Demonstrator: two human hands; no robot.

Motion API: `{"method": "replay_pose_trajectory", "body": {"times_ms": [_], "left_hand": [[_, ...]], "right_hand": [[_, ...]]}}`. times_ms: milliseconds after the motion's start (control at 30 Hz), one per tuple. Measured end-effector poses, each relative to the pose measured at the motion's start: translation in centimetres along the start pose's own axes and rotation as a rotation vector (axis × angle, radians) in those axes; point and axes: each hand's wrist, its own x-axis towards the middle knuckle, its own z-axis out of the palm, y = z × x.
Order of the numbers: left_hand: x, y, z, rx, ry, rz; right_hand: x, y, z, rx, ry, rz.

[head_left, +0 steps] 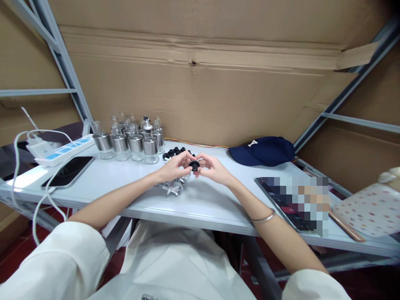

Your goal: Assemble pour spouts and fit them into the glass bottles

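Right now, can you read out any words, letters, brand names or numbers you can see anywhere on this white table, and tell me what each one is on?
"A": a white letter on the front of the navy blue fabric cap.
Flat dark tablet at the right: its screen is blurred out, unreadable.
White and blue plastic power strip: any markings are too small to read.
White garment at the bottom edge: a dark print, cut off and unreadable.

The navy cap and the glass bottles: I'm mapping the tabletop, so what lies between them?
In the head view, a pile of small black caps lies between the glass bottles and the navy cap, with bare table beyond it.
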Motion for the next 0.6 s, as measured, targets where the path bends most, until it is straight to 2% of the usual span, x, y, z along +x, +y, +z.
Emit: {"method": "replay_pose_trajectory", "body": {"times_ms": [400, 600], "left_hand": [[0.03, 0.17, 0.13, -0.011, -0.005, -0.013], [0.13, -0.19, 0.08, -0.016, 0.013, 0.001]], "right_hand": [[0.04, -0.04, -0.07, 0.030, -0.019, -0.005], [0.14, -0.01, 0.06, 0.144, -0.010, 0.042]]}}
